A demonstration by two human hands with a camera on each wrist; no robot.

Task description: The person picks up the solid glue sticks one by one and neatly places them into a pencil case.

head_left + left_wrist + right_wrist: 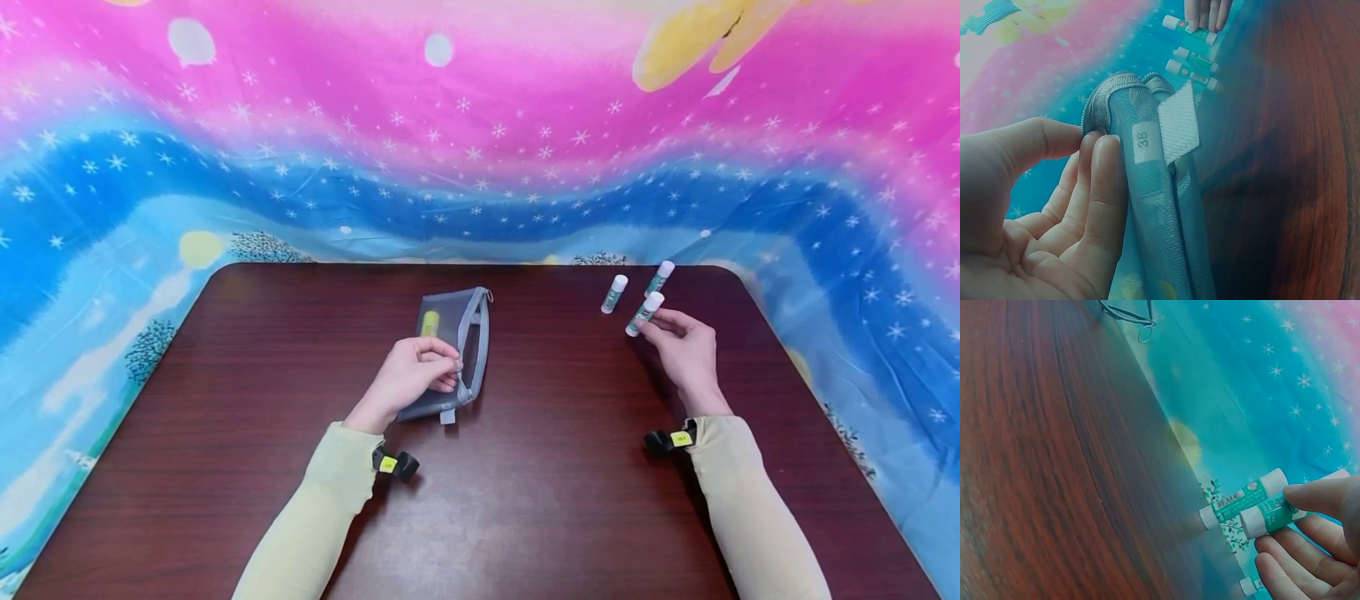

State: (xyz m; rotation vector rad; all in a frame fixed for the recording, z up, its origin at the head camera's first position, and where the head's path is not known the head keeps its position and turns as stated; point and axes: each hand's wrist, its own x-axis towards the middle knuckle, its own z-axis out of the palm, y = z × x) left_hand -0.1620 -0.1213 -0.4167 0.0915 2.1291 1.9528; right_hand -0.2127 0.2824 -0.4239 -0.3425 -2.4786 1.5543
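A grey mesh zip pouch (442, 403) lies on the table with its zipped mouth spread apart toward the right. My left hand (411, 372) pinches the zipped edge of the pouch between thumb and fingers, close to the end with the white tag (1179, 123). Through the mesh shows a yellow stick (430, 323). Over at the right, my right hand (684, 348) holds a green and white glue stick (645, 314) between thumb and fingers. Two more glue sticks stand near it: one glue stick (614, 294) to its left, another glue stick (660, 278) just behind.
The dark wooden table (540, 500) has rounded far corners. A pink and blue patterned cloth (480, 192) hangs behind and around it. Each wrist wears a black camera, such as the left wrist camera (405, 467).
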